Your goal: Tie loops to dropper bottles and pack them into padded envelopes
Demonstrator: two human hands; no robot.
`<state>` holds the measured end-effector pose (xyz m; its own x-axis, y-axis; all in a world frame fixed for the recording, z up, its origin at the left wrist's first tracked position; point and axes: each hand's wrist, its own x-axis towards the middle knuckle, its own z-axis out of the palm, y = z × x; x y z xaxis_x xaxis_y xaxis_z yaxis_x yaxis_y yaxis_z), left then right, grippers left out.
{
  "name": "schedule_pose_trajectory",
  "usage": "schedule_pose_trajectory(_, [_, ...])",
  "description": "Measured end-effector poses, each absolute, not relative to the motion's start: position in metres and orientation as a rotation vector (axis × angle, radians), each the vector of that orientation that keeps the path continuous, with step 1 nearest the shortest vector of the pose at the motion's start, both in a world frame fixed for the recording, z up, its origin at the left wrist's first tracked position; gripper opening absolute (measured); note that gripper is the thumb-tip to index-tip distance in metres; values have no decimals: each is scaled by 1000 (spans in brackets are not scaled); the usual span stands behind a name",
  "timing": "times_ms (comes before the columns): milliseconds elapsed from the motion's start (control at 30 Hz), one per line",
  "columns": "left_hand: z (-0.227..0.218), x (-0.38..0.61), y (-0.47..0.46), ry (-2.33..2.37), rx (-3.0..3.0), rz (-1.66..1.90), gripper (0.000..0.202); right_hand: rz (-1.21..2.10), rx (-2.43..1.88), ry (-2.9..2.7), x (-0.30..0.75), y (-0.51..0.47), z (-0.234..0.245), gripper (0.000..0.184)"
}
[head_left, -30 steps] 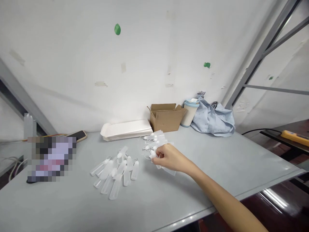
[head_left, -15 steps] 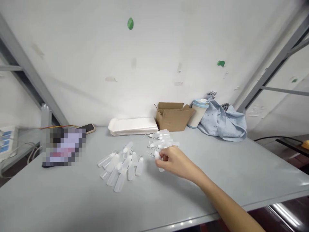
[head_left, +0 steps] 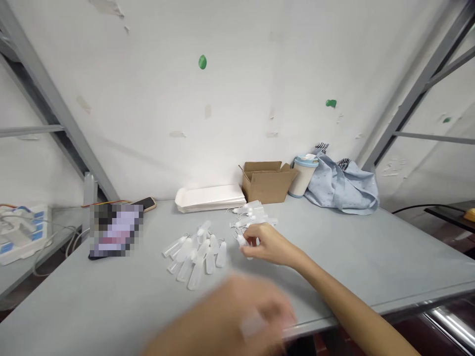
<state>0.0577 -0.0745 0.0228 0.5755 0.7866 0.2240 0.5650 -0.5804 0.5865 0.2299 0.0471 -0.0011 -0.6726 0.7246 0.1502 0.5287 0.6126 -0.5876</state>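
Now the fingers (head_left: 248, 251) of the right hand (head_left: 270, 242) are nearly closed, pinching a bottle (head_left: 241, 240) mid-desk (head_left: 111, 301), cap up-left, long axis slanting down-right, body mostly hidden; the left hand (head_left: 237, 306) is blurred, cut off below, its grip impossible to tell.

White wall (head_left: 148, 74) bearing tape remnants (head_left: 177, 134) and green patches (head_left: 202, 62), flanked by slanting grey beams (head_left: 75, 134). A grey table (head_left: 356, 247) stands against it.
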Motion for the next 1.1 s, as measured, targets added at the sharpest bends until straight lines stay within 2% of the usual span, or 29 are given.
schedule_pose_trajectory(133, [40,23,-16,1480,2434,914,27,644,-1071,-2470,223,44,-8,23])
schedule_pose_trajectory(267, [14,2,11,1344,2519,704,30,484,-1099,-2520,216,44,-14,21])
schedule_pose_trajectory(433, [-15,1,7,1336,2578,803,28,529,-1010,-2536,215,48,-19,17])
schedule_pose_trajectory(633, [-17,-6,1,1314,2639,992,24,444,-917,-2545,214,45,-23,8])
schedule_pose_trajectory(767, [-21,-2,0,1303,2647,996,22,368,-867,-2561,213,43,-24,3])
schedule_pose_trajectory(1100, [-23,4,-4,1283,2608,1056,22,290,-763,-2590,213,39,-21,3])
